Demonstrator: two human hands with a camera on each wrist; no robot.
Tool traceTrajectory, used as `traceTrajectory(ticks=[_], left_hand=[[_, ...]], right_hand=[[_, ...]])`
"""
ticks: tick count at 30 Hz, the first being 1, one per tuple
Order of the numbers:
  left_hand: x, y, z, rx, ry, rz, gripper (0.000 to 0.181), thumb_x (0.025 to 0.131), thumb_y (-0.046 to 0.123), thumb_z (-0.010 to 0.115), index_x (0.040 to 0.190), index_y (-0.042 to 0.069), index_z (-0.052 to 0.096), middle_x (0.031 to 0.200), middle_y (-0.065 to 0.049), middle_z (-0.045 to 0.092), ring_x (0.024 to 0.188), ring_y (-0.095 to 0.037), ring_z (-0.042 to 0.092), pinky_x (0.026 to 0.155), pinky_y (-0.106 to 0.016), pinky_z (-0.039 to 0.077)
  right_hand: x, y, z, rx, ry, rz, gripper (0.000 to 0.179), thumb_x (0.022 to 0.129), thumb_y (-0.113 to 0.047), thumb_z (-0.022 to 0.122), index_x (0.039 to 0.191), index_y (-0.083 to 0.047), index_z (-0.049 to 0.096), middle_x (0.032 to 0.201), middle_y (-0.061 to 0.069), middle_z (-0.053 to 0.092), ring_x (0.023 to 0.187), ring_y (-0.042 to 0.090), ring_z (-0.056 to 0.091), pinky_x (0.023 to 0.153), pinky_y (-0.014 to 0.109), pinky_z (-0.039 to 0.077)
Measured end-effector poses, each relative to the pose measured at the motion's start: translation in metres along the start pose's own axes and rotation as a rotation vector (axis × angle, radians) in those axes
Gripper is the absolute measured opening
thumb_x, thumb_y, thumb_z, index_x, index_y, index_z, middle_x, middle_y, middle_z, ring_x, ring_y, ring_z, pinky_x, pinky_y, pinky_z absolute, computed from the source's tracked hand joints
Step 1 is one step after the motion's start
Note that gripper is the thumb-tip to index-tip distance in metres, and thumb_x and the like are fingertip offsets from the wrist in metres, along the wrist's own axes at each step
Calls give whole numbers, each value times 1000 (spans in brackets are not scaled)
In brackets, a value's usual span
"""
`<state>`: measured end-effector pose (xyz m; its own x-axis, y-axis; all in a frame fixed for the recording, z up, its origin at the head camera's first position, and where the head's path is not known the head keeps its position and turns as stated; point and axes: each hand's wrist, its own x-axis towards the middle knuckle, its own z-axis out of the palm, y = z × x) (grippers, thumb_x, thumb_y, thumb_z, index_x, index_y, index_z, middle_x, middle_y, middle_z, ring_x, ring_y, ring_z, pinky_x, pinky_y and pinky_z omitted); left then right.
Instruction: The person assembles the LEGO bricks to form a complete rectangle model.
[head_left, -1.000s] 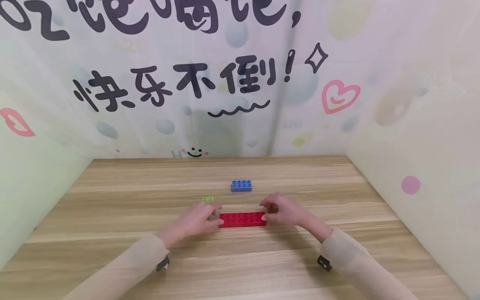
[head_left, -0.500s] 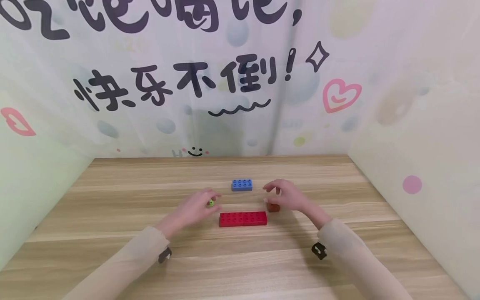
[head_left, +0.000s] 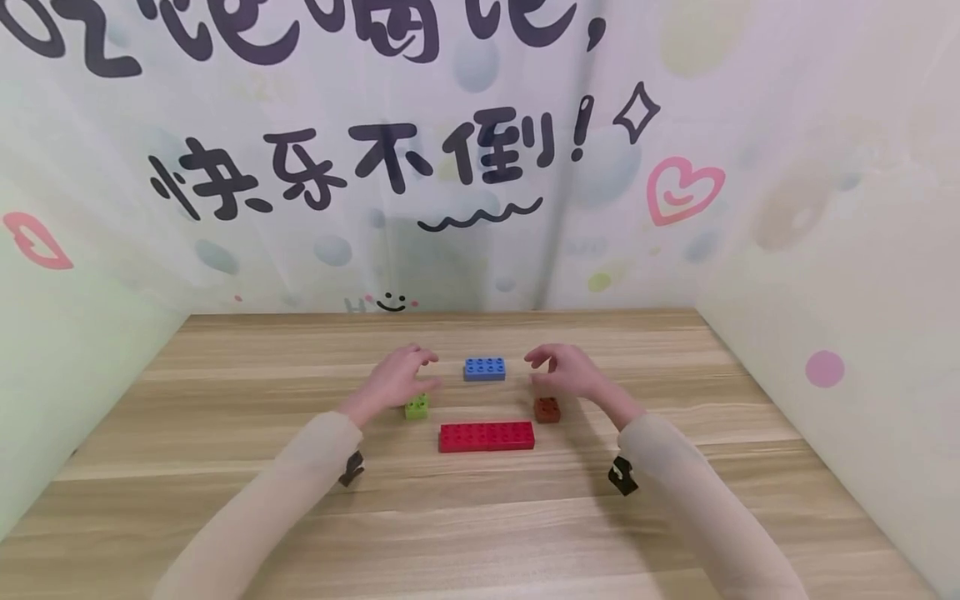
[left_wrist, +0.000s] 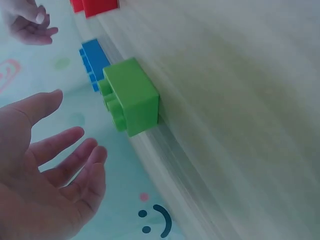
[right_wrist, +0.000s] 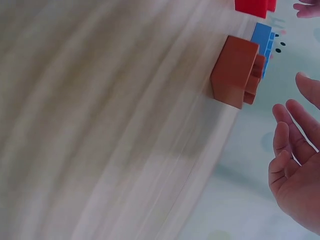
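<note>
where a wood-grain table point(head_left: 480, 533) meets a pale curtain-like backdrop point(head_left: 480, 258), dark brush-style chinese characters point(head_left: 375, 158) run above a small smiling face point(head_left: 391, 302). a pink heart outline point(head_left: 686, 192) is drawn toward the right, and a purple dot point(head_left: 825, 368) marks the side wall.

on the table, all with studs up, lie small toy bricks. a blue brick point(head_left: 484, 370) sits farthest back, in the gap between the two hands. nearer the viewer, a green brick point(head_left: 417, 407) is to the left and a reddish-brown brick point(head_left: 548, 409) to the right. nearest of all, two red bricks point(head_left: 462, 437) lie end to end in one row, crosswise.

a person reaches in from below with both arms, in beige sleeves point(head_left: 270, 500), a black device point(head_left: 351, 468) under each wrist. the left hand point(head_left: 393, 375) hovers over the green brick, hiding part of its top edge in the head view; the right hand point(head_left: 572, 371) is just above the brown brick. both hands are loosely spread, fingers gently curved and thumbs held apart from them, gripping no brick. the wrist views show a gap between each hand and its nearest brick.
</note>
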<state>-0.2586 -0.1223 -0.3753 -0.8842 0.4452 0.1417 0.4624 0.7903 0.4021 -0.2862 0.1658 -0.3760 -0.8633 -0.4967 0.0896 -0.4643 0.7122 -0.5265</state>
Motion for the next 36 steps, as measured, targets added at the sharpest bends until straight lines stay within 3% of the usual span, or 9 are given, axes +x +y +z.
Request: traceTrajectory(ticks=[8,14,24,36], left_hand=[[21,6,0,0,-122,-55,43,83,23,60,117,-2,51,108,-16,55,97,-26,52,81,-39,42],[35,10,5,-3,-173,-103,44,84,24,59,121,1,50,114,-14,53,100,-24,51,84,-38,40],[44,15,12,-81,-199,-106,43,84,18,61,122,3,49,113,-14,53,100,-26,51,83,-38,41],[53,15,20,-58,-204,-120,44,81,17,63,122,8,49,103,-10,56,84,-19,49,78,-35,41]], right_hand=[[18,2,0,-22,-60,45,32,79,-12,64,109,-2,59,97,8,60,83,20,51,74,33,43],[29,-1,1,-7,-101,66,33,80,-12,63,110,-2,58,99,9,59,88,23,52,75,33,44],[38,-5,5,50,-152,84,36,79,-11,64,113,-1,56,103,12,58,91,25,53,76,34,44],[43,-7,13,89,-197,133,41,78,-17,66,116,-4,54,104,12,58,92,24,53,79,36,42]])
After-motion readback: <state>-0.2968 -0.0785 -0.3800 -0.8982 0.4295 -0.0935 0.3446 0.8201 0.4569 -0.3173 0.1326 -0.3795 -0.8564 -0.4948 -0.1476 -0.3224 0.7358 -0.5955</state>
